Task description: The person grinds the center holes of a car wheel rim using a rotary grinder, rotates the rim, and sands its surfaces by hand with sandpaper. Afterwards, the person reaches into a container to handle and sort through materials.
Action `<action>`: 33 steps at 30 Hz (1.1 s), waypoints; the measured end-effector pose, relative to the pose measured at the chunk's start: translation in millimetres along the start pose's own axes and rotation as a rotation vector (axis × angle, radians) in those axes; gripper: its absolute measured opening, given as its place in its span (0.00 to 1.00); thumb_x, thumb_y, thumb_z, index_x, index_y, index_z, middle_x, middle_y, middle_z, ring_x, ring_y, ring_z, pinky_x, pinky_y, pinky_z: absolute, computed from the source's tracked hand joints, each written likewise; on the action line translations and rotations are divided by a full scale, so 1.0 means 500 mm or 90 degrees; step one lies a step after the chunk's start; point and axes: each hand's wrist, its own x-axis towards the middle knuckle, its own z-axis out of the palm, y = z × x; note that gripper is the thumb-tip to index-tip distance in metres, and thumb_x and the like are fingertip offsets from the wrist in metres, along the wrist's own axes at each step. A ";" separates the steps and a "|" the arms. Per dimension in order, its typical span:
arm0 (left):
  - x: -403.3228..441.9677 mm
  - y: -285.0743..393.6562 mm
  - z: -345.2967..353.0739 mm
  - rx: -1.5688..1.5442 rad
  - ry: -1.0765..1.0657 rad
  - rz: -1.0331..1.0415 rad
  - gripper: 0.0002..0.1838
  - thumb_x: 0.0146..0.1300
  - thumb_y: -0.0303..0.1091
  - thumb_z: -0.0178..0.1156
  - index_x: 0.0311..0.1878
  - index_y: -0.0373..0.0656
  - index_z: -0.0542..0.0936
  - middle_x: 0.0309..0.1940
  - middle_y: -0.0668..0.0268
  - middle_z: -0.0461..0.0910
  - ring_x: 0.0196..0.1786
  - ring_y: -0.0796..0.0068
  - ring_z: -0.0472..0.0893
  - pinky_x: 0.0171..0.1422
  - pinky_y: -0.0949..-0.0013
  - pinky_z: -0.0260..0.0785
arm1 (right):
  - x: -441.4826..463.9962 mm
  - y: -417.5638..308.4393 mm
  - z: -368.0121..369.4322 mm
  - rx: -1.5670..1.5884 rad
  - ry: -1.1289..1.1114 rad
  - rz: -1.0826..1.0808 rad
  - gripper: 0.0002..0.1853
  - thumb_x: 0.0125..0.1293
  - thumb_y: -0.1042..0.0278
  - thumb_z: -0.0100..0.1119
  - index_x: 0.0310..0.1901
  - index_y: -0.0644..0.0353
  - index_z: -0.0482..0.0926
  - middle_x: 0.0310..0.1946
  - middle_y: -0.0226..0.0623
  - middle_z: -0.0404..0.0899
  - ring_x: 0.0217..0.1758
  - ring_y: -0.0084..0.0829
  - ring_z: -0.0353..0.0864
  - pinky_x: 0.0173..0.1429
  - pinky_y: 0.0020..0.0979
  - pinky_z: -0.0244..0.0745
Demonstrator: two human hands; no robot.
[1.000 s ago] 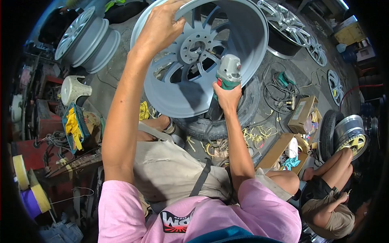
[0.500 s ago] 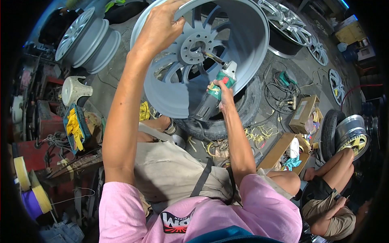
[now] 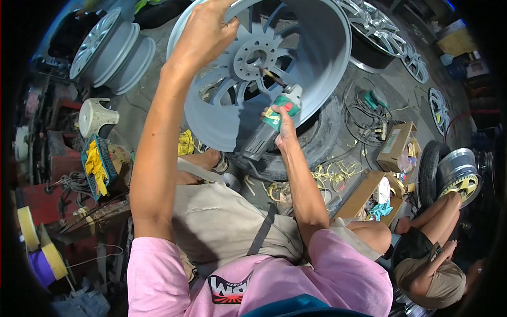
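Note:
A large grey wheel rim stands tilted in front of me, its spokes and hub facing away inside the barrel. My left hand is closed over the rim's upper left edge; some fingertips are hidden. My right hand wraps round a green and grey angle grinder. A thin rod-like attachment reaches from the grinder's head towards the hub. Whether its tip touches the wheel I cannot tell. Beneath the rim lies a black tyre.
More wheel rims stand at the left and right back. A white stool, a teal basket with yellow cloth and a cardboard box flank me. Cables lie on the floor. Another person sits at the right.
My right hand and the grinder have shifted a little to the left. The wheel rim and my left hand have moved slightly left too. The other person's hands have moved.

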 end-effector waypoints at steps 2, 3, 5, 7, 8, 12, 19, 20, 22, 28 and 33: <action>0.002 0.006 -0.004 -0.029 -0.009 -0.025 0.29 0.58 0.26 0.59 0.67 0.33 0.78 0.62 0.41 0.81 0.68 0.45 0.78 0.76 0.56 0.67 | 0.000 0.017 0.000 -0.056 -0.007 0.029 0.18 0.61 0.63 0.71 0.47 0.65 0.79 0.36 0.40 0.85 0.39 0.36 0.88 0.46 0.38 0.87; 0.002 0.004 -0.005 -0.027 -0.007 -0.024 0.29 0.58 0.26 0.59 0.67 0.33 0.78 0.62 0.41 0.81 0.68 0.45 0.78 0.76 0.56 0.67 | -0.020 0.014 0.018 -0.050 -0.007 0.034 0.18 0.61 0.63 0.71 0.47 0.64 0.78 0.35 0.39 0.85 0.38 0.35 0.88 0.46 0.39 0.87; -0.006 -0.002 -0.005 -0.011 0.000 -0.009 0.29 0.58 0.26 0.59 0.66 0.33 0.78 0.62 0.41 0.81 0.68 0.45 0.78 0.76 0.55 0.67 | -0.020 0.023 0.025 -0.006 -0.016 0.047 0.18 0.61 0.62 0.71 0.47 0.63 0.78 0.35 0.39 0.85 0.38 0.35 0.88 0.46 0.39 0.87; -0.007 -0.001 -0.006 -0.010 -0.004 -0.011 0.29 0.58 0.26 0.59 0.66 0.33 0.78 0.62 0.41 0.81 0.68 0.45 0.78 0.76 0.56 0.67 | -0.019 0.026 0.023 0.056 -0.039 0.067 0.18 0.61 0.62 0.71 0.47 0.61 0.76 0.36 0.39 0.84 0.37 0.35 0.87 0.46 0.39 0.87; -0.006 0.000 -0.005 -0.011 -0.006 -0.014 0.29 0.58 0.25 0.59 0.66 0.33 0.78 0.62 0.41 0.81 0.68 0.45 0.78 0.76 0.56 0.67 | -0.018 0.025 0.022 0.054 -0.038 0.067 0.18 0.61 0.62 0.71 0.47 0.61 0.76 0.36 0.39 0.84 0.37 0.35 0.87 0.46 0.39 0.87; -0.003 0.001 -0.001 -0.002 -0.002 -0.006 0.30 0.58 0.25 0.59 0.66 0.33 0.78 0.62 0.41 0.81 0.68 0.45 0.78 0.76 0.56 0.67 | -0.023 0.026 0.027 0.067 -0.031 0.078 0.18 0.62 0.62 0.70 0.47 0.61 0.76 0.35 0.40 0.83 0.36 0.36 0.87 0.46 0.40 0.87; 0.000 0.002 -0.001 -0.020 0.008 0.016 0.29 0.57 0.24 0.58 0.65 0.33 0.78 0.61 0.41 0.81 0.67 0.44 0.78 0.75 0.56 0.67 | -0.028 0.049 0.038 0.104 -0.056 0.113 0.17 0.62 0.62 0.71 0.48 0.60 0.76 0.36 0.40 0.84 0.36 0.36 0.87 0.46 0.39 0.86; -0.001 -0.002 0.000 -0.016 0.017 0.014 0.29 0.57 0.24 0.58 0.65 0.33 0.79 0.60 0.41 0.81 0.66 0.44 0.79 0.74 0.56 0.68 | -0.028 0.047 0.036 0.100 -0.043 0.110 0.17 0.62 0.62 0.71 0.48 0.60 0.77 0.36 0.40 0.84 0.36 0.36 0.87 0.46 0.39 0.86; -0.001 0.006 -0.006 -0.020 0.010 0.003 0.28 0.57 0.24 0.58 0.65 0.33 0.79 0.60 0.41 0.82 0.66 0.44 0.79 0.74 0.56 0.69 | -0.024 0.040 0.022 0.061 -0.013 0.075 0.18 0.61 0.64 0.71 0.48 0.60 0.77 0.36 0.40 0.84 0.37 0.35 0.87 0.46 0.39 0.86; 0.000 0.011 -0.007 -0.089 -0.005 0.000 0.27 0.58 0.24 0.58 0.63 0.34 0.79 0.57 0.42 0.83 0.63 0.43 0.81 0.71 0.55 0.71 | -0.057 -0.044 0.065 -0.275 0.040 -0.133 0.23 0.55 0.70 0.75 0.50 0.65 0.77 0.41 0.40 0.86 0.43 0.32 0.88 0.46 0.36 0.84; 0.000 -0.001 0.001 -0.051 0.039 0.034 0.25 0.59 0.23 0.58 0.61 0.33 0.80 0.56 0.42 0.83 0.62 0.42 0.81 0.69 0.55 0.71 | -0.098 -0.060 0.107 -0.783 0.124 -0.525 0.30 0.50 0.67 0.78 0.53 0.65 0.73 0.42 0.52 0.85 0.46 0.50 0.87 0.52 0.45 0.80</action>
